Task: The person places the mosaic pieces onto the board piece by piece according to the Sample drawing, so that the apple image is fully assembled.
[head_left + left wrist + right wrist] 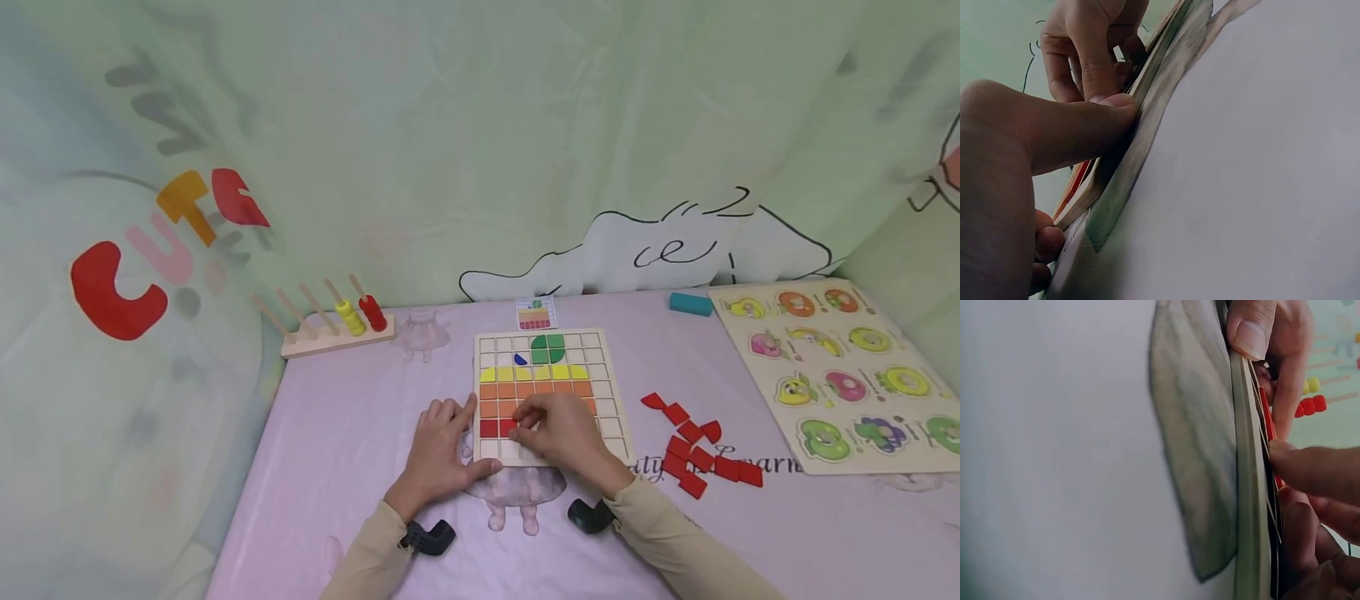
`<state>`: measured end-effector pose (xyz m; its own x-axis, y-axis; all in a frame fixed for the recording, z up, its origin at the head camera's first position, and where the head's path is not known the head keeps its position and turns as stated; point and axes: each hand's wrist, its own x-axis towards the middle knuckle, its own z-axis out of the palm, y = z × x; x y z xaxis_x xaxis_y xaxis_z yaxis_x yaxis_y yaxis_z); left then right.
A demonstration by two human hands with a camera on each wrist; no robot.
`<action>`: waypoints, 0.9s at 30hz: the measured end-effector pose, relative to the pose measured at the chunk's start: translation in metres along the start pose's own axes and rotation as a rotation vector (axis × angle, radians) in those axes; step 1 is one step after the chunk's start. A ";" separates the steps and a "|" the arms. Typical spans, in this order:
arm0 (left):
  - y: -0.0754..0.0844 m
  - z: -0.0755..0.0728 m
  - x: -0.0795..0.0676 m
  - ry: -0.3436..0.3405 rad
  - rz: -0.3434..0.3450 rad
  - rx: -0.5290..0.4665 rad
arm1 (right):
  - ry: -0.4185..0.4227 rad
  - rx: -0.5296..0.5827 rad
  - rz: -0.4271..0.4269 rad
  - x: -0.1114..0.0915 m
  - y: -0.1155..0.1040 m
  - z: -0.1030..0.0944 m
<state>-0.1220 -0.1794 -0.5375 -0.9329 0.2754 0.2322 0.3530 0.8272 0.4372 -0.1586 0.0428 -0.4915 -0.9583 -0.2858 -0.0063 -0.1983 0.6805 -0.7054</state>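
A wooden grid board (pixel 508 451) lies flat in the middle of the head view, with green, blue, yellow, orange and red tiles in its squares. My left hand (pixel 438 446) holds its lower left corner, thumb on the near edge and fingers along the left side. In the left wrist view the left thumb (pixel 1085 128) rests on the board's edge. Over the row with red tiles (pixel 489 428), my right hand (pixel 558 429) pinches a red tile (pixel 514 423) between thumb and fingers, low against the board. The right wrist view shows red (pixel 1269 415) beside the right thumb (pixel 1316 469).
Loose red tiles (pixel 701 457) lie right of the board. A picture card (pixel 536 314) sits behind it. Further right are a teal block (pixel 691 304) and a wooden fruit puzzle (pixel 817 342). A pegged counting stand (pixel 337 340) stands back left.
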 end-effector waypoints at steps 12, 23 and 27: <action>0.003 -0.002 0.001 -0.027 -0.030 -0.013 | 0.041 0.012 -0.040 -0.010 0.006 -0.028; 0.002 0.001 -0.001 -0.020 -0.017 0.012 | 0.064 -0.188 0.150 -0.041 0.083 -0.128; 0.002 0.001 0.000 -0.008 -0.012 0.008 | 0.034 -0.246 0.219 -0.049 0.108 -0.147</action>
<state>-0.1209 -0.1770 -0.5374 -0.9374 0.2698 0.2200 0.3417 0.8343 0.4327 -0.1636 0.2297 -0.4629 -0.9891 -0.0950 -0.1126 -0.0266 0.8670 -0.4975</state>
